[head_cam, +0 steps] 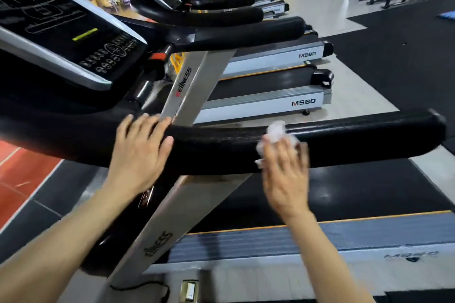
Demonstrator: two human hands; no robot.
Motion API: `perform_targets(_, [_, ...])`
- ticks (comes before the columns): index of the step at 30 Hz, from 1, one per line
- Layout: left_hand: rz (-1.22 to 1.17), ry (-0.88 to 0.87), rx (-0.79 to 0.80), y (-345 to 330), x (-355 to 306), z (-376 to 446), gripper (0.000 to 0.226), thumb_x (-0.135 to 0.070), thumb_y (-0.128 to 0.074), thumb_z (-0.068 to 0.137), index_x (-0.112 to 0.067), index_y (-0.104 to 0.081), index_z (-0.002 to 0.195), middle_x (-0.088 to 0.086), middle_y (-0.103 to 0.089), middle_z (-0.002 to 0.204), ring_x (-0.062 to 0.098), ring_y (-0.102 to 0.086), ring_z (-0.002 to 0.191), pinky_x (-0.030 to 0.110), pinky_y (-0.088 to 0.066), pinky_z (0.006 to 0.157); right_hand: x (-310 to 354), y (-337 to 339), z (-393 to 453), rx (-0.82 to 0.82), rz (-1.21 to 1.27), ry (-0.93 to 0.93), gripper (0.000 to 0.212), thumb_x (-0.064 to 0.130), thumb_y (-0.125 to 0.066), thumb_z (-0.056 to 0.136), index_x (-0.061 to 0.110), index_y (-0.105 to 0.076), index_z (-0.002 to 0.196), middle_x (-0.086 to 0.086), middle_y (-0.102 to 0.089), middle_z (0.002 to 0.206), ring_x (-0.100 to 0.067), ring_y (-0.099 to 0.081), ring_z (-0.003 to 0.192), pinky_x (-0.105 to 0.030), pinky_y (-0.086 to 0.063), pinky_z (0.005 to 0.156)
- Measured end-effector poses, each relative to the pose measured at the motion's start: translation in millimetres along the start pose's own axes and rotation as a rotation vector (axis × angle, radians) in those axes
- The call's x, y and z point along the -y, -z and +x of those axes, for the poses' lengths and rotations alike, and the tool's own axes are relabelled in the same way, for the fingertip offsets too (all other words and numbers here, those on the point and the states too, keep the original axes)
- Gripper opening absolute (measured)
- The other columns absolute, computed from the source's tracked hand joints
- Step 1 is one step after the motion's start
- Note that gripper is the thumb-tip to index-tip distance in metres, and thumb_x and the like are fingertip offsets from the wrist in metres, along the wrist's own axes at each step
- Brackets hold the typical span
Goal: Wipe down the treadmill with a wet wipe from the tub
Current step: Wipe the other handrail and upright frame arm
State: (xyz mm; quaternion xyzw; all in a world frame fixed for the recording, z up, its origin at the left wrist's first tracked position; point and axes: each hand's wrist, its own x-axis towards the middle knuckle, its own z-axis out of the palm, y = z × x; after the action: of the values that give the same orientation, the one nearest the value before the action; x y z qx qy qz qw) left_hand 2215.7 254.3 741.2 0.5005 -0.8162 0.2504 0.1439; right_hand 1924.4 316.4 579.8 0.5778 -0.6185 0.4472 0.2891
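Two bare hands work a black padded handrail (pixel 344 140) on a gym treadmill (pixel 187 206): the left hand (pixel 140 147) lies on top of the rail with fingers nearly straight, draped over its far edge, holding nothing; the right hand (pixel 285 170) presses a crumpled white wet wipe (pixel 275 133) against the rail's rounded side, fingers spread and only loosely bent, the wipe bunching out above the fingertips and beside the thumb. The right hand is blurred. The rail is thick, matte and slightly grainy, with a blunt rounded end at right. Below it a flat brushed-metal upright (pixel 172 211) slants down to the base, lettered along its face, and crosses in front of the black running belt (pixel 357 194), which is edged by a ribbed grey side strip (pixel 320 236) with a thin orange line. At upper left the glossy black console (pixel 61 32) with a silver rim shows rows of small round buttons. Behind the rail stand at least three more treadmills in a row, two of them showing side panels (pixel 302 102) marked MS80. A black cable (pixel 147 286) curls on the floor by the base
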Motion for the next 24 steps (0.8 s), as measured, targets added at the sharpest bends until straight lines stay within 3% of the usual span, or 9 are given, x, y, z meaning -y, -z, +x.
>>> perform_targets(4, [0.011,0.019,0.019,2,68,-7,0.054,-0.04,-0.025,0.106,-0.014,-0.055,0.142,0.013,-0.058,0.141,0.035,-0.048,0.136,0.051,-0.021,0.119,-23,5,5,-0.207,0.017,-0.459,0.054,0.027,-0.028,0.108,0.005,-0.023,0.157,-0.027,-0.032,0.156,-0.043,-0.021,0.148,-0.062,-0.015,0.12])
perform_targets(7, [-0.016,-0.026,-0.003,-4,68,-7,0.054,-0.038,-0.024,0.106,-0.012,-0.053,0.142,0.011,-0.058,0.142,0.037,-0.047,0.134,0.054,-0.023,0.117,51,-13,31,-0.363,0.328,-0.721,0.059,0.042,-0.033,0.108,-0.001,-0.035,0.149,-0.026,-0.038,0.151,-0.042,-0.038,0.14,-0.06,-0.034,0.112])
perform_targets(8, [-0.028,-0.021,-0.018,-6,66,-8,0.053,-0.037,-0.024,0.106,-0.012,-0.054,0.142,0.011,-0.059,0.141,0.037,-0.047,0.134,0.055,-0.023,0.117,91,-23,37,-0.375,0.399,-0.708,0.056,0.044,-0.042,0.104,0.003,-0.039,0.143,-0.021,-0.041,0.149,-0.035,-0.045,0.136,-0.053,-0.041,0.108])
perform_targets(9, [-0.041,-0.019,-0.034,-7,64,-8,0.053,-0.037,-0.024,0.106,-0.011,-0.054,0.141,0.011,-0.059,0.14,0.037,-0.047,0.133,0.055,-0.022,0.117,131,-29,41,-0.356,0.466,-0.575,0.051,0.039,-0.049,0.101,0.009,-0.038,0.141,-0.014,-0.038,0.151,-0.029,-0.044,0.138,-0.049,-0.041,0.111])
perform_targets(12, [-0.071,-0.049,-0.084,-8,68,-11,0.052,-0.037,-0.025,0.106,-0.01,-0.054,0.14,0.011,-0.06,0.139,0.037,-0.049,0.132,0.054,-0.023,0.116,239,-65,26,-0.162,0.258,-0.099,0.054,0.027,-0.051,0.104,0.012,-0.033,0.152,-0.01,-0.034,0.159,-0.028,-0.023,0.151,-0.051,-0.014,0.125])
perform_targets(14, [-0.083,-0.075,-0.089,-7,74,-11,0.052,-0.037,-0.025,0.106,-0.011,-0.054,0.141,0.011,-0.06,0.139,0.037,-0.05,0.131,0.053,-0.024,0.116,252,-77,26,-0.182,0.169,-0.075,0.053,0.027,-0.055,0.103,0.013,-0.037,0.151,-0.01,-0.045,0.154,-0.025,-0.028,0.15,-0.05,-0.016,0.124])
perform_targets(17, [-0.085,-0.114,-0.074,-8,77,-11,0.053,-0.037,-0.024,0.106,-0.012,-0.052,0.142,0.011,-0.059,0.14,0.036,-0.048,0.132,0.053,-0.024,0.116,201,-64,18,-0.171,-0.01,-0.052,0.057,0.025,-0.058,0.101,0.016,-0.035,0.153,-0.01,-0.044,0.154,-0.023,-0.026,0.15,-0.052,-0.016,0.124])
perform_targets(21, [-0.067,-0.102,-0.066,-8,77,-12,0.053,-0.039,-0.023,0.104,-0.014,-0.05,0.142,0.01,-0.058,0.141,0.037,-0.046,0.132,0.054,-0.023,0.116,119,-48,-2,-0.261,-0.023,-0.484,0.054,0.029,-0.028,0.108,0.011,-0.021,0.158,-0.019,-0.025,0.16,-0.037,-0.018,0.15,-0.062,-0.019,0.12])
perform_targets(24, [-0.073,-0.105,-0.052,-6,76,-11,0.054,-0.039,-0.023,0.103,-0.014,-0.05,0.142,0.01,-0.058,0.14,0.037,-0.046,0.132,0.054,-0.022,0.116,141,-54,18,-0.411,0.135,-0.781,0.054,0.029,-0.026,0.109,0.004,-0.027,0.156,-0.02,-0.026,0.162,-0.04,-0.018,0.151,-0.06,-0.02,0.119])
